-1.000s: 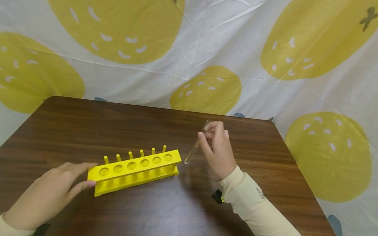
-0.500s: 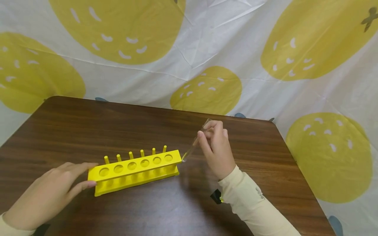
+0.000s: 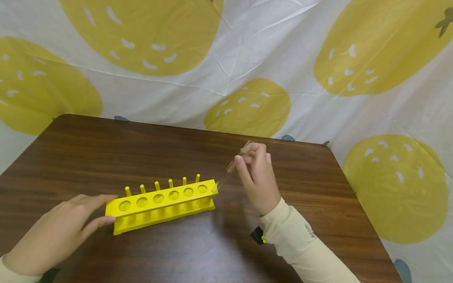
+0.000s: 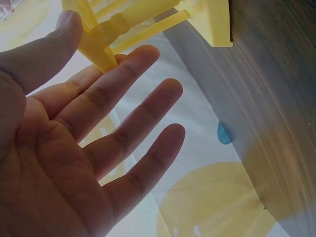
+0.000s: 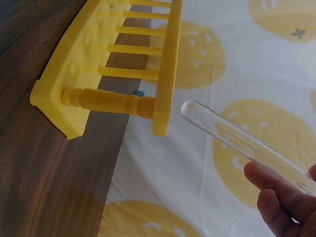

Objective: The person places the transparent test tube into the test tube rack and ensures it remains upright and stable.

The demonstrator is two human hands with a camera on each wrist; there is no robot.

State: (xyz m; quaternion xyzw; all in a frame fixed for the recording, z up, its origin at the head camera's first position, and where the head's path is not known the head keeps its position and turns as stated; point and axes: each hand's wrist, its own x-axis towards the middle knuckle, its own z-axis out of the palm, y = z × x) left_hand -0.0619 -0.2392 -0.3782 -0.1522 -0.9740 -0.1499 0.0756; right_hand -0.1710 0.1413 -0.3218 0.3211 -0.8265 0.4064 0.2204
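A yellow test tube rack (image 3: 166,197) stands on the table, with a row of round holes in its top board and upright pegs behind. At its left end my left hand (image 3: 67,224) pinches the top board between thumb and index finger; the other fingers stretch out loosely in the left wrist view. My right hand (image 3: 260,179) holds a clear glass test tube (image 5: 242,140) near its upper part, between thumb and fingers. The tube is tilted, its rounded bottom pointing at the rack's right end. In the right wrist view that tip sits just beside the top board (image 5: 170,69).
The dark wooden table (image 3: 170,255) has rounded far corners. Behind it hangs a white cloth (image 3: 184,94) printed with large yellow fruit. A small black item (image 3: 257,236) shows beside the right sleeve (image 3: 293,232).
My right hand has shifted slightly left and up, bringing the tube's bottom from right of the rack to overlap its right end in the head view. The left hand and rack stay put.
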